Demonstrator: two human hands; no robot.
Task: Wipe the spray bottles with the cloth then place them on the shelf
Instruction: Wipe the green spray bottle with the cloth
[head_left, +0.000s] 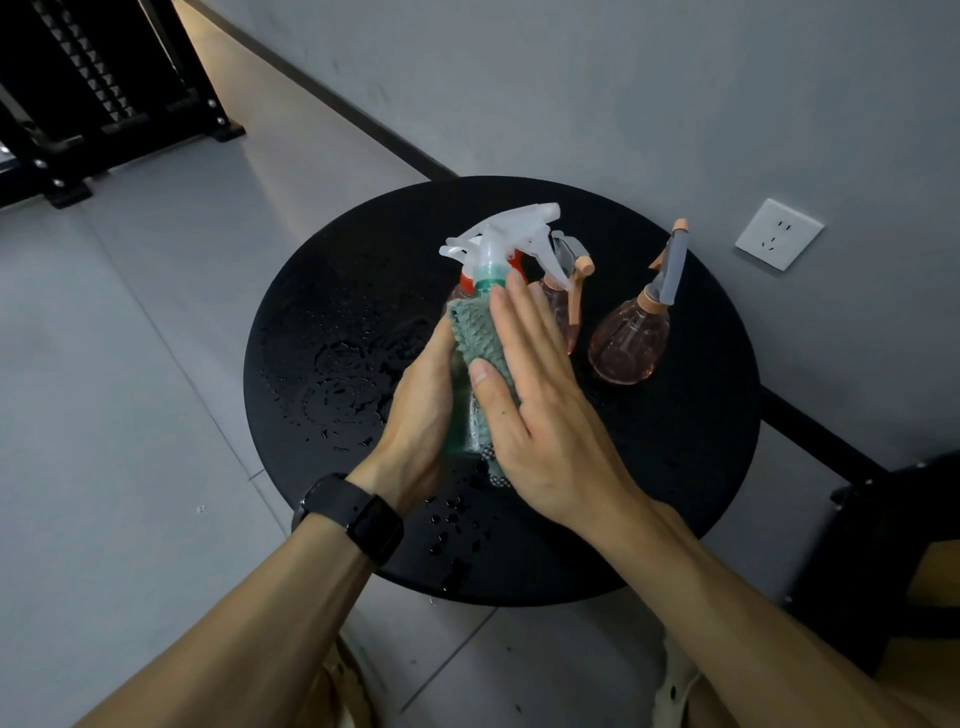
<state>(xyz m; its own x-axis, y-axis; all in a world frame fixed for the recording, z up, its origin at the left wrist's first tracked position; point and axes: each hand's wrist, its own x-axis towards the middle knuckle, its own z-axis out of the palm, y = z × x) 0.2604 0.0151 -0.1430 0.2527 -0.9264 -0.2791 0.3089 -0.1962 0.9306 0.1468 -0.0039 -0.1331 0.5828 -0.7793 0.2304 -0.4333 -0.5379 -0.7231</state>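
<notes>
Green-tinted spray bottle (460, 410) stands upright over the black round tabletop (322, 322), gripped by the left hand (421, 410). Right hand (540, 410), fingers (511, 332) straight, presses the green cloth (475, 332) against it. Two pink spray bottles (628, 338) stand just beyond on the tabletop.

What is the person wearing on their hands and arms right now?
Both forearms are bare, with no sleeves or gloves in view. The left hand has a black smartwatch with a black band strapped at its wrist. The right hand and its wrist carry nothing: no watch, ring or band shows.
</notes>
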